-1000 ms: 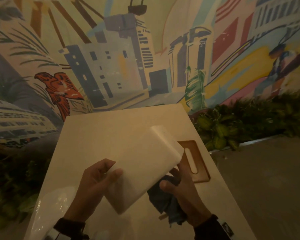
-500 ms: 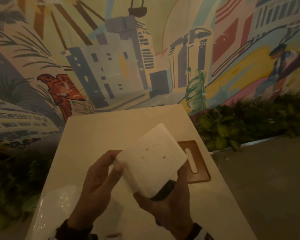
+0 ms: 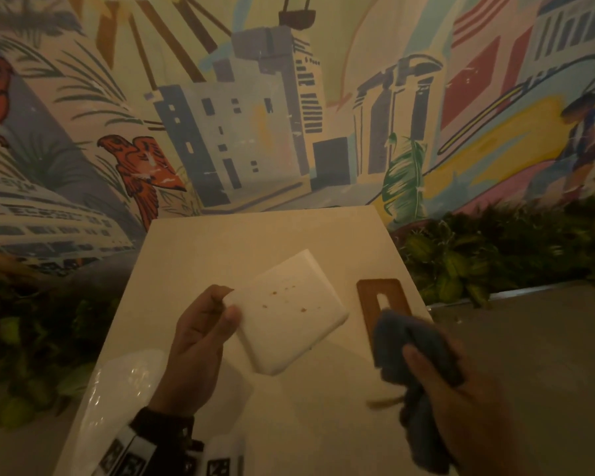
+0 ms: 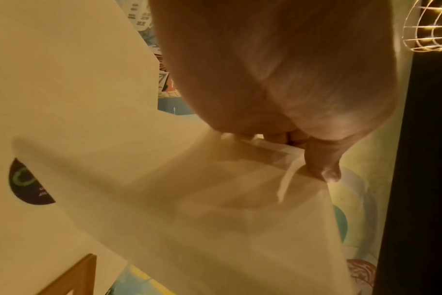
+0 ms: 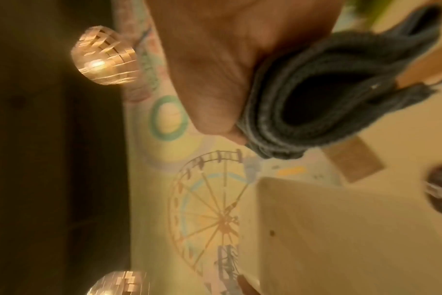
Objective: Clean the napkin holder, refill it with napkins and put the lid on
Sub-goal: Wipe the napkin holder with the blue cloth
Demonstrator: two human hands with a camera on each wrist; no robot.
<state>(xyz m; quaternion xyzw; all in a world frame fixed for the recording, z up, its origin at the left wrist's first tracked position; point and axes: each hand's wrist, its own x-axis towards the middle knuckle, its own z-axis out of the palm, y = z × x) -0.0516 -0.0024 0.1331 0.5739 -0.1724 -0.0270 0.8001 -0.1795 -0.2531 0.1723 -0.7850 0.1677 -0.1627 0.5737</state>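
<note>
The white napkin holder (image 3: 289,312) is held above the table, tilted, with its flat side up and several brown specks on it. My left hand (image 3: 203,334) grips its left corner, thumb on top; the left wrist view shows the fingertips (image 4: 316,159) on the holder (image 4: 215,219). My right hand (image 3: 461,389) is off to the right, clear of the holder, and clutches a bunched grey-blue cloth (image 3: 409,348), also seen as cloth (image 5: 316,89) in the right wrist view. The brown wooden lid (image 3: 382,300) with a slot lies flat on the table behind the cloth.
The pale table (image 3: 237,242) runs away from me to a painted mural wall. A clear plastic pack (image 3: 117,400) lies at the table's near left. Green plants (image 3: 495,252) line both sides, and grey floor (image 3: 547,355) is on the right.
My right hand with the cloth has come away from the holder and moved right. The left hand alone now holds the holder, turned so its speckled flat side faces up.
</note>
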